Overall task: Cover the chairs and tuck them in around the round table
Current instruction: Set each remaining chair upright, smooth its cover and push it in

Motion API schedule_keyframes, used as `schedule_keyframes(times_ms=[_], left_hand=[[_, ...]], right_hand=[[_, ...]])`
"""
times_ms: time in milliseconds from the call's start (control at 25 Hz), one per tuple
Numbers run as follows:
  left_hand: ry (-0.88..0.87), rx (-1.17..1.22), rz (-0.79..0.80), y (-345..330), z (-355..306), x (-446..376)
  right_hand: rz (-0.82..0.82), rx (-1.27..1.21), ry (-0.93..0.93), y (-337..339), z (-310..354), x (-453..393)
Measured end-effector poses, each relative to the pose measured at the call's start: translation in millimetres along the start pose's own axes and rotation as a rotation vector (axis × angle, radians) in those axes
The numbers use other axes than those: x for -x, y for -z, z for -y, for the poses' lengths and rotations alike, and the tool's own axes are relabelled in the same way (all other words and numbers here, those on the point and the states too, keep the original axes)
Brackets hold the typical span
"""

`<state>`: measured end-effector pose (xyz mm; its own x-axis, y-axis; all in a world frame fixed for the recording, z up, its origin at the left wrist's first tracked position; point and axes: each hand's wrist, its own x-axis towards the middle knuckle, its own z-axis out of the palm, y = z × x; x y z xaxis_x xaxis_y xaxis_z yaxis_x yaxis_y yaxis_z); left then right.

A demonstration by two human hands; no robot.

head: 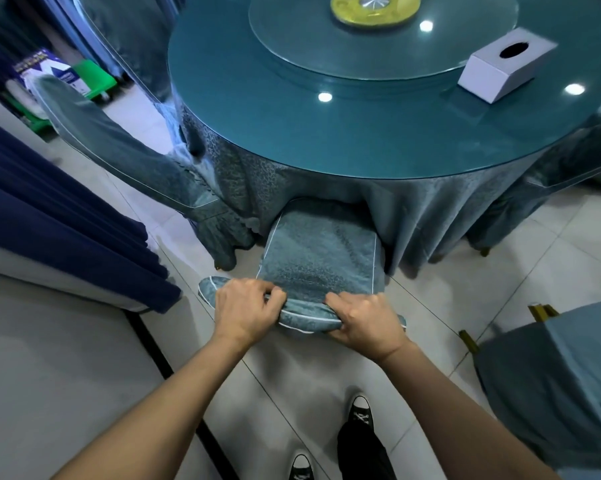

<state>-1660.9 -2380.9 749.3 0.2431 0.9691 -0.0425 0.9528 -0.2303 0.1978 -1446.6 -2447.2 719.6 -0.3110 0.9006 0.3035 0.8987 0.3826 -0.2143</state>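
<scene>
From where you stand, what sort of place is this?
Probably a restaurant banquet room: a round table with a glass turntable, a tissue box, and matching cloth-covered chairs.

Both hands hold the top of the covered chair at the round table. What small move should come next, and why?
Probably push the covered chair a little further in. The left hand and right hand grip its top edge, and its seat is already under the tablecloth, but the back stands clear of the table rim.
</scene>
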Motion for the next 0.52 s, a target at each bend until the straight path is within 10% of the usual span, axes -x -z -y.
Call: schedule_keyframes(times_ms=[520], left_hand=[[0.047,0.079,0.010,-6.0,-13.4,90.8]], right_hand=[[0.091,-0.072,0.129,9.6,23.3,63.0]])
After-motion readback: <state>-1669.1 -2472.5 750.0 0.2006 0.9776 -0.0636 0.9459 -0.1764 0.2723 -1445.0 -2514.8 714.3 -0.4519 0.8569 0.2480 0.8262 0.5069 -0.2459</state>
